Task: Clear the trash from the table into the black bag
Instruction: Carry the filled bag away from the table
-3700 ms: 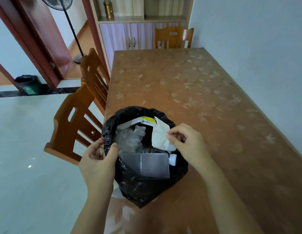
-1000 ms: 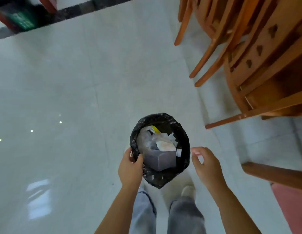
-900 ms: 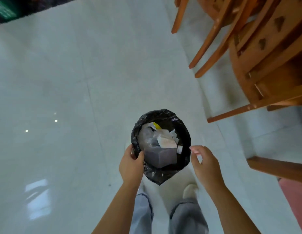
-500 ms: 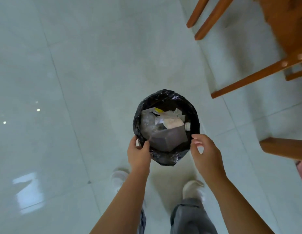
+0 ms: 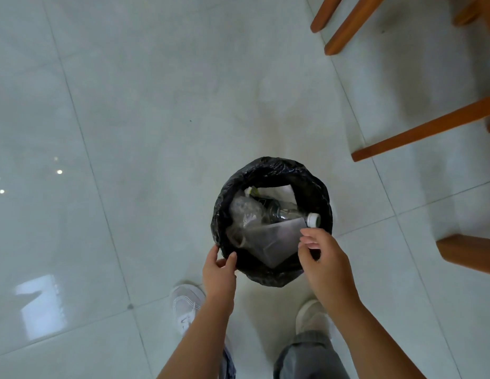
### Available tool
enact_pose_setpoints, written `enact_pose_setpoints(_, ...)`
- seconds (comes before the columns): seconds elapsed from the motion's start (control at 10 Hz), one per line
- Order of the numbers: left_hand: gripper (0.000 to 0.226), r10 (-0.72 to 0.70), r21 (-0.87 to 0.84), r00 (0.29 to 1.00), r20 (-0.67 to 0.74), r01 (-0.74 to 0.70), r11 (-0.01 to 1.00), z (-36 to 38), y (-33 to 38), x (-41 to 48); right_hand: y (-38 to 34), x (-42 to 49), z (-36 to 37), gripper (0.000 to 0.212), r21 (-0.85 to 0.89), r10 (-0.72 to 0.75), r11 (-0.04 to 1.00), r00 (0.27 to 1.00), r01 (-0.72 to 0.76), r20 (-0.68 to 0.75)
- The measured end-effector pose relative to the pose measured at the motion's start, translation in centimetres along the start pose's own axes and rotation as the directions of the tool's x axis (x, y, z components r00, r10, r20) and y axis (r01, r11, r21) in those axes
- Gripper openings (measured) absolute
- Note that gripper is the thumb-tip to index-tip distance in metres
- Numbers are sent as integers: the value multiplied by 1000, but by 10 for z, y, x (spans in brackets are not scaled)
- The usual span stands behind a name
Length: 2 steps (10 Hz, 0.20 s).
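The black bag (image 5: 271, 170) sits over the pale tiled floor (image 5: 156, 105), mouth open and facing up, in front of the person's two shoes (image 5: 185, 305). Whether its base rests on the floor cannot be told.

Left hand (image 5: 218, 272): thumb and fingers are pinched on the near-left rim of the bag, with the black film caught between them.

Right hand (image 5: 323, 258): positioned over the near-right rim. The fingers are curled and drawn close to the thumb. Whether they clamp the film or only touch it cannot be told.

Contents of the bag:
- A clear plastic bottle (image 5: 287, 212) lies on its side across the middle, with its white cap (image 5: 313, 219) against the right wall, just beyond the right fingertips.
- A translucent flat-sided container (image 5: 271, 242) lies on the near side, tilted.
- Crumpled clear plastic (image 5: 244, 209) lies on the left side.
- White paper (image 5: 276, 191) lies at the far side, with a small yellow scrap (image 5: 254, 190) at its left end.

Wooden chair legs (image 5: 424, 129) stand at the upper right of the floor, well apart from the bag. Grey trouser legs (image 5: 306, 356) show at the bottom edge of the view.
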<state>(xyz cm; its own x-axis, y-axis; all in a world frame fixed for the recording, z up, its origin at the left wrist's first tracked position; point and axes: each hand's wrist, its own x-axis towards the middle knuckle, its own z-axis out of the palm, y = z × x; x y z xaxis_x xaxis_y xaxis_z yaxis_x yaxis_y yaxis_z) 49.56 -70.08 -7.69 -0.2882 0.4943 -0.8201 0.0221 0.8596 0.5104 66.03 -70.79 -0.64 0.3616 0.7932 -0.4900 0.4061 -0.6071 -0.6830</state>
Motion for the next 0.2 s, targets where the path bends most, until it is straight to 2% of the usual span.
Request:
enact_pose_setpoints(0.1,51,-3,35,999,35,1,999,-7,-4,3,-8,9,11,20,21,-5,1000,999,4,32)
enact_pose_setpoints(0.2,50,50,116,997,50,-56,992,-14,-6,2,-17,11,20,20,30,7,1000,999,-8,48)
